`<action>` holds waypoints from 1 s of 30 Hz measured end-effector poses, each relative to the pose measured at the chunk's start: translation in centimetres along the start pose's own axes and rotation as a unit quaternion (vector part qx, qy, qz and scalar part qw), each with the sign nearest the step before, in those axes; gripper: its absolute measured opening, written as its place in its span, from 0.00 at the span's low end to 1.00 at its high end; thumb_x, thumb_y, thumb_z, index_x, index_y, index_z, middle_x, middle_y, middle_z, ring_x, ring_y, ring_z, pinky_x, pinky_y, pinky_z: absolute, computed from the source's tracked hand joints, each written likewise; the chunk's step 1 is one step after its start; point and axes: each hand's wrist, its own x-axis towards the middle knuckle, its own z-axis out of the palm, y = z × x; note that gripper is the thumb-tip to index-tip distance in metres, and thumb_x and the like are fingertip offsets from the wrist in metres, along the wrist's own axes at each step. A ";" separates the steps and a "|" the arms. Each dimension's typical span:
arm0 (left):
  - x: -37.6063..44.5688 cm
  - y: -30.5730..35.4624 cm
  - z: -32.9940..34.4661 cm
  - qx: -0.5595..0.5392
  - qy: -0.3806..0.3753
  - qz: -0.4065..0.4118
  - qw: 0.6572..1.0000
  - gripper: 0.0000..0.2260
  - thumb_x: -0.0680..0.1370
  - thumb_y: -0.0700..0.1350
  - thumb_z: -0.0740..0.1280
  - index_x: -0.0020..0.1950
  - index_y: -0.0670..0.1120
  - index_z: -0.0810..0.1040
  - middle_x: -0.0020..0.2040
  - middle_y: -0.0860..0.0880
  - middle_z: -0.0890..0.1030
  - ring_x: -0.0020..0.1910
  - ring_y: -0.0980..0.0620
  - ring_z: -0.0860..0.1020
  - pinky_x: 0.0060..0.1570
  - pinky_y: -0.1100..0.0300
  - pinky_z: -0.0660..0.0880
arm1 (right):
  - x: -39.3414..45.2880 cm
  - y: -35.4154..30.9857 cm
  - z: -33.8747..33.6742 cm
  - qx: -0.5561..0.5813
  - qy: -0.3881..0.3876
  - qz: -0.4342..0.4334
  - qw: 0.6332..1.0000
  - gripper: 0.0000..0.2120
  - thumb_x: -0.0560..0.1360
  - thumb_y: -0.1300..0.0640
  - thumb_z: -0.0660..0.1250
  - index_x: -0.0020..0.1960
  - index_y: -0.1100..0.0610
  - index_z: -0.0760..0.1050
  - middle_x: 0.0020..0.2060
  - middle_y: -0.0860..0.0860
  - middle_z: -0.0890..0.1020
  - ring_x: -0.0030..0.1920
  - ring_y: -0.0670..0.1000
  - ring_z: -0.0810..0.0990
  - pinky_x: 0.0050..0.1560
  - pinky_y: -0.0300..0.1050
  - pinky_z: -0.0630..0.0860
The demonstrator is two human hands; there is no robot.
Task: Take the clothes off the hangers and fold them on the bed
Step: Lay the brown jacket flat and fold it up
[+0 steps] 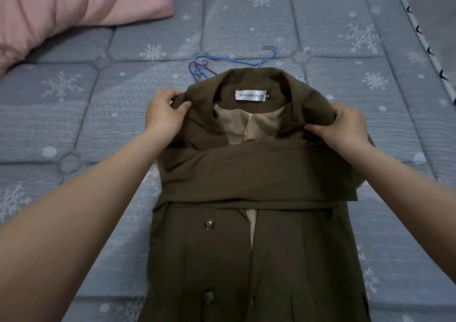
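A dark brown coat (259, 247) lies front-up on the grey snowflake-print bed (98, 124), collar away from me, with both sleeves folded across the chest. A white label shows inside the collar, above beige lining. My left hand (164, 114) pinches the coat's left shoulder beside the collar. My right hand (345, 126) grips the right shoulder. Blue and purple hangers (209, 66) lie bare on the bed just beyond the collar, partly hidden by it.
A pink pillow (61, 8) rests at the far left of the bed. The bed's piped edge (424, 45) runs down the right side. Bare bedding lies left and right of the coat.
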 end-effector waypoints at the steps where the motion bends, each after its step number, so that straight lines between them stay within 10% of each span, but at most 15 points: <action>1: 0.1 0.2 -0.5 0.005 0.002 0.011 1.000 0.09 0.75 0.45 0.69 0.53 0.45 0.79 0.55 0.45 0.77 0.55 0.46 0.75 0.54 0.58 0.69 | -0.1 -0.4 -0.3 0.003 0.006 -0.011 1.000 0.14 0.67 0.53 0.76 0.49 0.58 0.79 0.46 0.59 0.82 0.49 0.60 0.79 0.44 0.49 0.73; 14: -8.0 -2.7 -5.1 0.117 -0.091 0.158 0.976 0.09 0.65 0.33 0.71 0.42 0.43 0.82 0.41 0.48 0.77 0.44 0.45 0.77 0.47 0.54 0.73 | -6.3 2.1 -1.7 -0.185 -0.076 -0.304 0.932 0.12 0.56 0.52 0.64 0.37 0.58 0.75 0.34 0.52 0.76 0.37 0.59 0.74 0.41 0.44 0.62; 21: -15.1 -4.3 -7.2 0.189 -0.166 0.214 0.944 0.12 0.60 0.33 0.76 0.39 0.45 0.83 0.41 0.47 0.79 0.41 0.44 0.78 0.47 0.49 0.75 | -11.5 3.9 -2.3 -0.212 -0.141 -0.386 0.887 0.16 0.52 0.61 0.74 0.37 0.56 0.72 0.33 0.52 0.75 0.33 0.58 0.76 0.30 0.43 0.67; 26: -20.7 -6.9 -6.8 0.273 -0.230 0.288 0.889 0.16 0.54 0.36 0.78 0.37 0.48 0.82 0.37 0.48 0.78 0.37 0.44 0.77 0.37 0.54 0.72 | -17.5 5.7 -1.1 -0.277 -0.219 -0.365 0.861 0.13 0.62 0.61 0.69 0.46 0.54 0.74 0.43 0.50 0.76 0.43 0.54 0.76 0.39 0.45 0.69; 30: -24.5 -8.3 -5.0 0.400 -0.310 0.243 0.828 0.11 0.71 0.46 0.70 0.53 0.53 0.80 0.53 0.51 0.76 0.55 0.48 0.73 0.47 0.57 0.64 | -22.6 6.5 0.9 -0.381 -0.327 -0.267 0.823 0.25 0.71 0.55 0.65 0.66 0.52 0.65 0.62 0.52 0.67 0.62 0.54 0.68 0.57 0.44 0.65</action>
